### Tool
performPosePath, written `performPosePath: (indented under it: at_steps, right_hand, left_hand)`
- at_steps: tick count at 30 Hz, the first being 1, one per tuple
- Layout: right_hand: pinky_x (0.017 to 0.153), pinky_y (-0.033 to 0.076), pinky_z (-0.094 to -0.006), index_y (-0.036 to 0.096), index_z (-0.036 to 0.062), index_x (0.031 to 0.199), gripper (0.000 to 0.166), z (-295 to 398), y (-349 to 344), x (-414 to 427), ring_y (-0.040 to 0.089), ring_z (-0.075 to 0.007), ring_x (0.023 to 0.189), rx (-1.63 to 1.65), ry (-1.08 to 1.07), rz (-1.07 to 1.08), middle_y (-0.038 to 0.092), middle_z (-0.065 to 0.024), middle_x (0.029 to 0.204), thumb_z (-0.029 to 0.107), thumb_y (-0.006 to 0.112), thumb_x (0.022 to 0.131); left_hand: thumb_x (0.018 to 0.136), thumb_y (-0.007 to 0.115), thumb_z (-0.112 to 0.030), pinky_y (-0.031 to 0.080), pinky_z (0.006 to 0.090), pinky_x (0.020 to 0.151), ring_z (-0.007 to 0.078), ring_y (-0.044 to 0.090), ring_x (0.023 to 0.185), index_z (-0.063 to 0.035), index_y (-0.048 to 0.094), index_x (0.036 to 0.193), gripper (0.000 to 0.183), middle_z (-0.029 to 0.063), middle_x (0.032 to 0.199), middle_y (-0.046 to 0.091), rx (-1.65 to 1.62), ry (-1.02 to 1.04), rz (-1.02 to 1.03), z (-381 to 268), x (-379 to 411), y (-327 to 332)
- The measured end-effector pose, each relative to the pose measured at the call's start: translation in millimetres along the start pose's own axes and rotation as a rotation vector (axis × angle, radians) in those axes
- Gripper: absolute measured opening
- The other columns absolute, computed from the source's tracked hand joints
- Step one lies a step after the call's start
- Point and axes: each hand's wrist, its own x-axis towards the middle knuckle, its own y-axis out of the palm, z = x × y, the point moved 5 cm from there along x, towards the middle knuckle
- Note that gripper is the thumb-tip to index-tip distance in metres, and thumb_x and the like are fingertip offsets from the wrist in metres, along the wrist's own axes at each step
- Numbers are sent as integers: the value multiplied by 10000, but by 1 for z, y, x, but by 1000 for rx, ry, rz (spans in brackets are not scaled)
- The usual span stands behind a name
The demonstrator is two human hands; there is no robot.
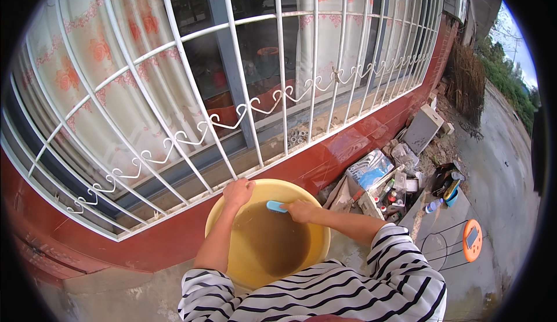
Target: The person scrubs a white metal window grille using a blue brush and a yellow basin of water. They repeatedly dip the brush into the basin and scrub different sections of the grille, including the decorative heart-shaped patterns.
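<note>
A large yellow plastic basin point(321, 252) with murky brown water point(278, 246) in it stands in front of me, against the red tiled wall. My left hand point(238, 192) grips the basin's far rim at the left, close under the window ledge. In my right hand point(301, 211) is a light blue brush point(276, 206), held by one end over the water inside the basin. The brush's bristle side faces down and is mostly hidden.
White metal window bars point(243, 87) rise above the red tiled wall point(300, 165). To the right lie boxes point(370, 167), bottles point(391, 198) and rubble. An orange-topped stool point(474, 240) with a phone point(471, 237) on it is at the far right.
</note>
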Motion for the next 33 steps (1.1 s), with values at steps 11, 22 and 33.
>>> performPosePath:
  at_steps: [11,22,33]
  right_hand:
    - [557,441,-254,513,172,1393,417,12,-18,-11,519,-112,639,610,-58,329,554,-24,774,265,510,987]
    - [417,334,-207,498,67,1277,297,33,-494,-86,410,-78,556,1121,-328,-706,499,-26,754,148,441,997]
    - [345,270,-155,405,41,841,196,149,-788,-136,343,-12,497,1132,-714,-755,417,16,696,147,443,1001]
  left_hand:
    - [869,479,-551,500,468,884,329,645,1034,-190,705,1088,480,131,1084,692,-8,-45,106,31,18,12]
    - [877,485,-534,508,463,868,334,653,1023,-173,714,1042,458,142,1046,701,1,-105,29,58,44,4]
    - [878,442,-555,503,466,912,346,638,1062,-211,706,1097,486,126,1150,671,17,-257,59,86,47,13]
